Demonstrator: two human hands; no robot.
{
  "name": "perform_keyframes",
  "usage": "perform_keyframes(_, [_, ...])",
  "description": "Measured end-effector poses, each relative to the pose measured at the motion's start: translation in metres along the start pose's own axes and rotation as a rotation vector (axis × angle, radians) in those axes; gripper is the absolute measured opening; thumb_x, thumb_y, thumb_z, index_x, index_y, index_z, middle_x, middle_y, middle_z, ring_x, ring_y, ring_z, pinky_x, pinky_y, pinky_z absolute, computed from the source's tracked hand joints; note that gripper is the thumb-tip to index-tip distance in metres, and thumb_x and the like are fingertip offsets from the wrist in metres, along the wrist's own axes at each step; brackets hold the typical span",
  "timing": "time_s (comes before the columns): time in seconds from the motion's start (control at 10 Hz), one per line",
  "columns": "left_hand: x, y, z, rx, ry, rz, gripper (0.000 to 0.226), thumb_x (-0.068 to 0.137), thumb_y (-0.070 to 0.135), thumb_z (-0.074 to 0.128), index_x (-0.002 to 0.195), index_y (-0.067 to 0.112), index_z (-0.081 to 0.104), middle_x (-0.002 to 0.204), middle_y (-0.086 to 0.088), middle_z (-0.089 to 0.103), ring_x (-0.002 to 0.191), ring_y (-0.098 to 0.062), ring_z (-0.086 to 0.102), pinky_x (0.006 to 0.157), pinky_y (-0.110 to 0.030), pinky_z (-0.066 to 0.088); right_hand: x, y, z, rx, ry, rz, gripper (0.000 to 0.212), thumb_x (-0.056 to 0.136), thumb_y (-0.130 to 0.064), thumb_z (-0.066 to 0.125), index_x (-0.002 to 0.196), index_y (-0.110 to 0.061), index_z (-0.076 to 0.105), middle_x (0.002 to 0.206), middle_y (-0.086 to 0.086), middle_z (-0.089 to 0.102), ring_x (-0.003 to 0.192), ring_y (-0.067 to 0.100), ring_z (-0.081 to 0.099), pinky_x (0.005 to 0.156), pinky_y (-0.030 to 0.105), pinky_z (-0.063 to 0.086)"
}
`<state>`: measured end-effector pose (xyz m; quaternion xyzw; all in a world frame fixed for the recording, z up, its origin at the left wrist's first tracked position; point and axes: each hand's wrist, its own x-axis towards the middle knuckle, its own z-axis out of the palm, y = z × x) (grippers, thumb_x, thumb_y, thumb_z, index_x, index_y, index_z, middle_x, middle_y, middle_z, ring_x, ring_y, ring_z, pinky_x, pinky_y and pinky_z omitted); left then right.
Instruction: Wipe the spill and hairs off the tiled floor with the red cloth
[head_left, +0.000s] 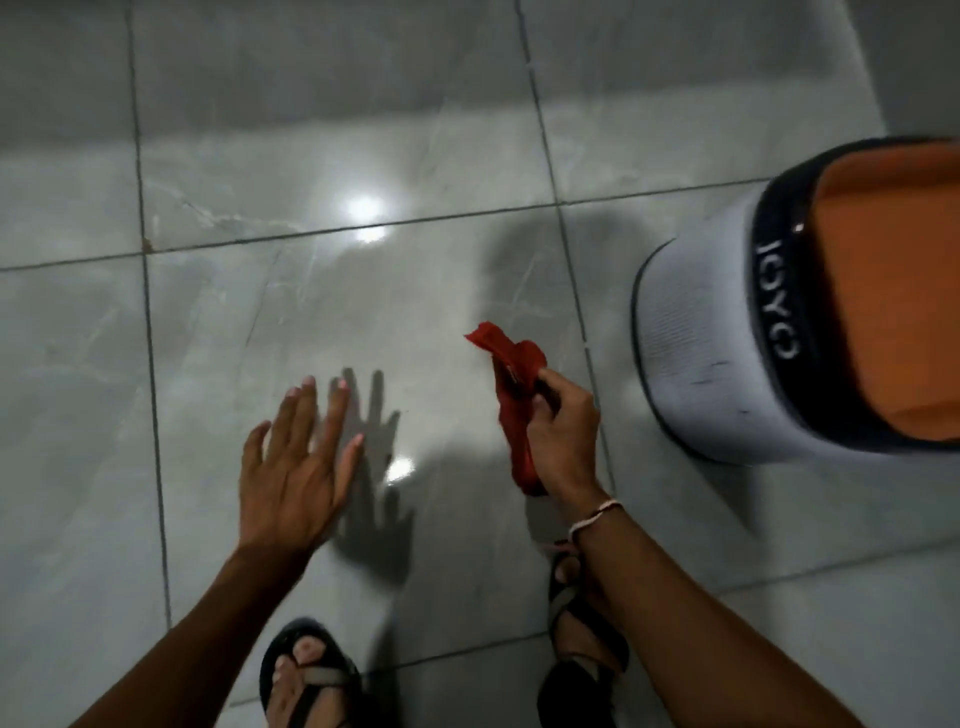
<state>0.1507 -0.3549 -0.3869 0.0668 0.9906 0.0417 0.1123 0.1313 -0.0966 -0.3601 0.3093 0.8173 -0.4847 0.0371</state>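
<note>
A crumpled red cloth (511, 400) hangs from my right hand (563, 441), which is closed around it just above the glossy grey tiled floor (363, 322). To its left, my left hand (296, 467) hovers over the floor with flat, spread fingers, holding nothing, and throws a shadow on the tile. The tiles reflect bright ceiling lights. No spill or hairs can be made out in this dim view.
A grey cylindrical bin with a black rim and orange inside (810, 322) stands on the floor at the right, close to the cloth. My two feet in dark sandals, left (306, 680) and right (576, 639), are at the bottom edge. Grout lines cross the floor.
</note>
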Motion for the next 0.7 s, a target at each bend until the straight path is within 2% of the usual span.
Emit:
perform_keyframes(0.1, [0.005, 0.073, -0.056, -0.053, 0.028, 0.091, 0.064, 0.104, 0.047, 0.033, 0.158, 0.014, 0.046, 0.161, -0.021, 0.045, 0.146, -0.037, 0.049, 0.108, -0.055, 0.047, -0.019, -0.050, -0.068, 0.102, 0.047, 0.045, 0.040, 0.098, 0.010, 0.050, 0.132, -0.002, 0.065, 0.130, 0.010, 0.069, 0.125, 0.021, 0.063, 0.111, 0.025, 0.047])
perform_keyframes(0.2, [0.019, 0.155, -0.109, -0.076, 0.075, 0.222, 0.058, 0.105, 0.041, 0.044, 0.152, 0.009, 0.053, 0.156, -0.022, 0.052, 0.141, -0.037, 0.055, 0.104, -0.052, 0.054, -0.026, -0.090, -0.150, 0.027, 0.164, -0.077, 0.039, 0.097, 0.011, 0.051, 0.132, 0.000, 0.064, 0.129, 0.003, 0.068, 0.120, 0.011, 0.061, 0.100, -0.001, 0.041])
perform_keyframes(0.3, [0.039, 0.236, -0.149, -0.168, 0.113, 0.370, 0.058, 0.105, 0.039, 0.047, 0.150, 0.003, 0.054, 0.155, -0.024, 0.052, 0.141, -0.037, 0.056, 0.105, -0.050, 0.055, -0.015, -0.114, -0.223, -0.169, 0.356, -0.290, 0.038, 0.092, 0.017, 0.052, 0.127, 0.008, 0.064, 0.115, 0.010, 0.070, 0.110, 0.010, 0.059, 0.096, -0.011, 0.028])
perform_keyframes(0.4, [0.064, 0.307, -0.163, -0.244, 0.057, 0.458, 0.065, 0.107, 0.044, 0.039, 0.159, 0.005, 0.040, 0.166, -0.020, 0.037, 0.153, -0.034, 0.040, 0.120, -0.051, 0.040, 0.020, -0.110, -0.266, -0.440, 0.399, -0.452, 0.037, 0.097, -0.006, 0.049, 0.131, 0.006, 0.060, 0.125, 0.020, 0.068, 0.118, 0.025, 0.059, 0.112, 0.012, 0.035])
perform_keyframes(0.5, [0.082, 0.357, -0.145, -0.228, -0.106, 0.503, 0.071, 0.110, 0.049, 0.027, 0.167, 0.010, 0.014, 0.175, -0.014, 0.008, 0.163, -0.028, 0.010, 0.132, -0.048, 0.014, 0.063, -0.078, -0.284, -0.748, 0.192, -0.358, 0.055, 0.094, -0.020, 0.066, 0.144, -0.003, 0.051, 0.150, 0.022, 0.051, 0.138, 0.036, 0.050, 0.116, 0.045, 0.043])
perform_keyframes(0.6, [0.085, 0.367, -0.130, -0.128, -0.040, 0.575, 0.070, 0.107, 0.049, 0.039, 0.161, 0.005, 0.034, 0.170, -0.018, 0.028, 0.158, -0.031, 0.029, 0.128, -0.051, 0.030, 0.082, -0.047, -0.284, -0.880, -0.057, -0.262, 0.062, 0.100, -0.026, 0.056, 0.155, -0.009, 0.035, 0.163, 0.019, 0.032, 0.150, 0.033, 0.034, 0.120, 0.046, 0.034])
perform_keyframes(0.7, [0.081, 0.360, -0.128, -0.052, 0.029, 0.586, 0.067, 0.104, 0.050, 0.044, 0.154, 0.006, 0.050, 0.162, -0.018, 0.045, 0.150, -0.031, 0.045, 0.120, -0.051, 0.044, 0.082, -0.033, -0.286, -0.898, -0.205, -0.245, 0.064, 0.105, -0.030, 0.040, 0.160, -0.009, 0.017, 0.169, 0.018, 0.014, 0.157, 0.029, 0.016, 0.125, 0.044, 0.024])
